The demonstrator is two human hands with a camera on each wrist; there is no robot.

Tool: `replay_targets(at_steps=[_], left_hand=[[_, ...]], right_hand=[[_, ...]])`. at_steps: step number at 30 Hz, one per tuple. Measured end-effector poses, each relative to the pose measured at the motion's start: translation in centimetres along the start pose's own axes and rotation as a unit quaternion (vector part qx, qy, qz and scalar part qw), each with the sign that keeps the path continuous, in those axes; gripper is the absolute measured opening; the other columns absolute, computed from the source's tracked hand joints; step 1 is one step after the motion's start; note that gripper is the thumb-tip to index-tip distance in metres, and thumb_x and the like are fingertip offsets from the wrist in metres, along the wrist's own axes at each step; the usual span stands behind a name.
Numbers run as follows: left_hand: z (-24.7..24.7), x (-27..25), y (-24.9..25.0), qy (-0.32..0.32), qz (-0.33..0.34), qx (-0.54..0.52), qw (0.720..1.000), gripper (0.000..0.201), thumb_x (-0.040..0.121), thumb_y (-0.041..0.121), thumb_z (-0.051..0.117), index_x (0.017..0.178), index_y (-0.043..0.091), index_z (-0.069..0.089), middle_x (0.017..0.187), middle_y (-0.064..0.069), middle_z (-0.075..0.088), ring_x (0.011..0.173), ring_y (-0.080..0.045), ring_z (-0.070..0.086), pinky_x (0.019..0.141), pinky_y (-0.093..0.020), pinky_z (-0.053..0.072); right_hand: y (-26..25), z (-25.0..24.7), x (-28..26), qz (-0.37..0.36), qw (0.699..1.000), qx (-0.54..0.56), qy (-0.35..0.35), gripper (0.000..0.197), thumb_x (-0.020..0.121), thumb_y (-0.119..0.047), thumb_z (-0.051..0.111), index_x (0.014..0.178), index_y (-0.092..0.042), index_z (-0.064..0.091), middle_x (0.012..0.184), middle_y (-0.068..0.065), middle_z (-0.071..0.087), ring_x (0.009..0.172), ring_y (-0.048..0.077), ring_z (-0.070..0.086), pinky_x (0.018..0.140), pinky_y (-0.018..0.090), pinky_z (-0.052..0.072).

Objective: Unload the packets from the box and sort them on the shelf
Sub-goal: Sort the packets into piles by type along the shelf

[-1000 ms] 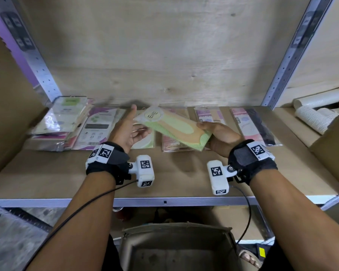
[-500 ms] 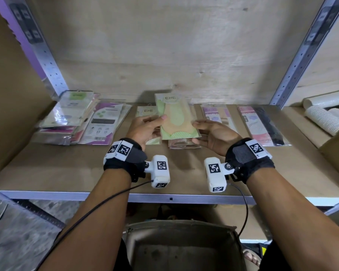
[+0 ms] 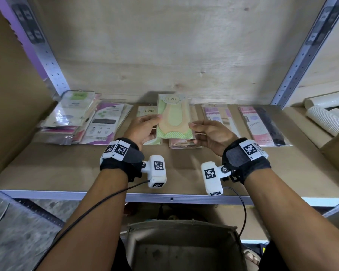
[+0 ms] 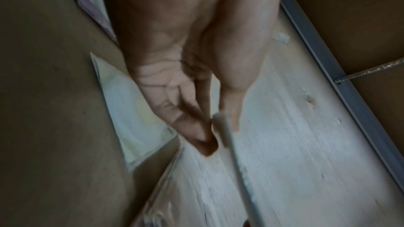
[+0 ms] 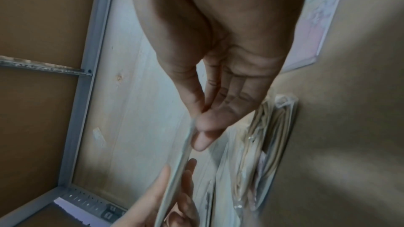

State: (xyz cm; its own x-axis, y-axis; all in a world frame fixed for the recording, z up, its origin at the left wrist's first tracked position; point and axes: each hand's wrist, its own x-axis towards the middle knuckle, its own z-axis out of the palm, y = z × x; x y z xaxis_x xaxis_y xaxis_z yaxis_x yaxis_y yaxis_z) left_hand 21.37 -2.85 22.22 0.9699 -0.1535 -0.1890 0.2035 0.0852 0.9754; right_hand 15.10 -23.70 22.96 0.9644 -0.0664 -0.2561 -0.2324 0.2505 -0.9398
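Observation:
A green packet (image 3: 173, 116) labelled ENE, with a peach sock shape inside, is held upright above the shelf board (image 3: 67, 173), its label end toward the back wall. My left hand (image 3: 155, 124) pinches its left edge and my right hand (image 3: 194, 132) pinches its right edge. In the left wrist view the thumb and fingers close on the packet's edge (image 4: 227, 137). The right wrist view shows the same pinch on the packet's other edge (image 5: 188, 141). A brown cardboard box (image 3: 182, 247) stands open below the shelf, and no packets show in the part I see.
Packets lie in a row at the back: a mixed stack (image 3: 70, 114) at the left, a purple-white packet (image 3: 104, 124), another ENE packet (image 3: 148, 111), a pile (image 3: 184, 142) under the held packet, purple packets (image 3: 216, 116), and pink and black ones (image 3: 260, 126). Paper cups (image 3: 327, 118) lie in the bay to the right.
The packet turned from a slant to straight, label end away from me. My left hand, open beside it a second ago, now pinches its left edge. Both hands moved slightly toward the back.

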Motion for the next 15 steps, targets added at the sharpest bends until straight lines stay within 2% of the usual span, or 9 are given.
replay_targets(at_steps=[3,6,9,11,13,15], left_hand=[[-0.8,-0.4,0.3,-0.064,-0.004,0.07,0.995,0.026,0.088,0.017,0.073,0.114,0.013,0.073,0.107,-0.001,0.076,0.086,-0.01,0.068,0.069,-0.02,0.055],[-1.8,-0.6,0.6,-0.085,0.004,0.101,0.991,0.029,0.088,0.007,0.072,0.117,0.009,0.071,0.109,-0.005,0.076,0.088,-0.013,0.068,0.07,-0.02,0.055],[-2.8,-0.6,0.8,-0.051,0.02,0.123,0.991,0.03,0.087,0.004,0.072,0.117,0.01,0.067,0.1,-0.004,0.075,0.083,-0.014,0.067,0.078,-0.025,0.055],[-3.6,-0.2,1.1,-0.014,0.031,0.14,0.99,0.035,0.085,0.004,0.075,0.119,0.008,0.065,0.092,-0.003,0.073,0.077,-0.012,0.068,0.072,-0.021,0.058],[-4.5,0.3,1.1,0.027,0.037,0.158,0.986,0.039,0.082,0.004,0.078,0.119,0.004,0.066,0.093,-0.006,0.072,0.078,-0.014,0.07,0.067,-0.019,0.059],[-5.4,0.9,1.1,0.062,0.036,0.178,0.981,0.042,0.079,0.006,0.082,0.118,0.001,0.067,0.1,-0.013,0.073,0.083,-0.02,0.072,0.07,-0.024,0.059]], right_hand=[[0.0,0.0,0.0,-0.009,1.0,-0.025,0.014,0.025,0.085,-0.008,0.073,0.107,-0.002,0.062,0.07,0.006,0.059,0.058,0.017,0.056,0.05,0.024,0.054],[-0.2,0.5,0.2,-0.011,0.997,-0.075,0.022,0.018,0.083,-0.008,0.076,0.097,-0.002,0.066,0.079,0.009,0.063,0.059,0.017,0.057,0.051,0.025,0.054],[-0.6,1.8,0.7,-0.001,0.99,-0.138,0.016,0.02,0.077,-0.008,0.081,0.093,-0.004,0.069,0.071,0.005,0.065,0.055,0.016,0.061,0.051,0.025,0.055],[-0.7,3.0,1.1,0.003,0.984,-0.179,0.016,0.021,0.074,-0.006,0.083,0.09,-0.004,0.07,0.066,0.007,0.066,0.053,0.017,0.063,0.051,0.027,0.056],[-0.7,4.4,1.8,0.006,0.977,-0.211,0.02,0.017,0.074,0.0,0.082,0.084,-0.002,0.069,0.064,0.013,0.067,0.049,0.018,0.062,0.049,0.026,0.056],[-0.9,5.9,2.6,0.005,0.968,-0.249,0.027,0.015,0.075,0.002,0.08,0.084,0.003,0.068,0.066,0.017,0.066,0.047,0.019,0.06,0.047,0.024,0.054]])
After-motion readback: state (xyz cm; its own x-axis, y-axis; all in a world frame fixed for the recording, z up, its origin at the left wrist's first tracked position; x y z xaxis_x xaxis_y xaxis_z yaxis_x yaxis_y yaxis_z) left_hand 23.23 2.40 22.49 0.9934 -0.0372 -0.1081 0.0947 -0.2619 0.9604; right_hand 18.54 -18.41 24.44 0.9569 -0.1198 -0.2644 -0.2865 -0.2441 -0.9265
